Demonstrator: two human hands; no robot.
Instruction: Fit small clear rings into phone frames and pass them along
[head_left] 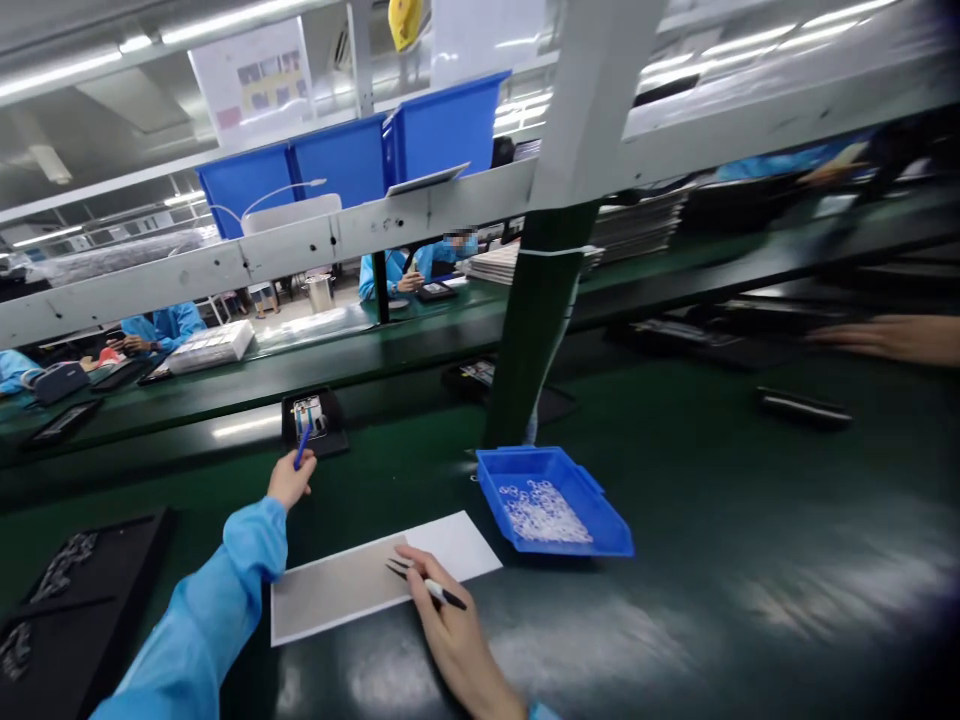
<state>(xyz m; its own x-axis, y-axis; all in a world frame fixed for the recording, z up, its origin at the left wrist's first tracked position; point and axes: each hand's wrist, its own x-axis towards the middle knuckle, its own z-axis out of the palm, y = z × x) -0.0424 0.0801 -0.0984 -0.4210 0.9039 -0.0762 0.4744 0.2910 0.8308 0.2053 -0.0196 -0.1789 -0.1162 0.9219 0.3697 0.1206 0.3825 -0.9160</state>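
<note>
My left hand [289,481], in a light blue sleeve, reaches forward and is closed on a blue pen-like tool [302,446]. The tool's tip touches a small device [309,416] lying in a black tray [315,422] on the green belt. My right hand [442,610] rests on a white sheet [375,575] near me and grips black tweezers [424,583], their points aimed left over the sheet's grey area. A blue bin [555,500] with several small clear rings stands just right of the sheet.
A dark green post [534,330] rises behind the blue bin. A black tray of parts [67,600] sits at the near left. Another person's hand [885,338] reaches in at the right. People in blue coats [416,268] work across the line, under blue crates [352,160].
</note>
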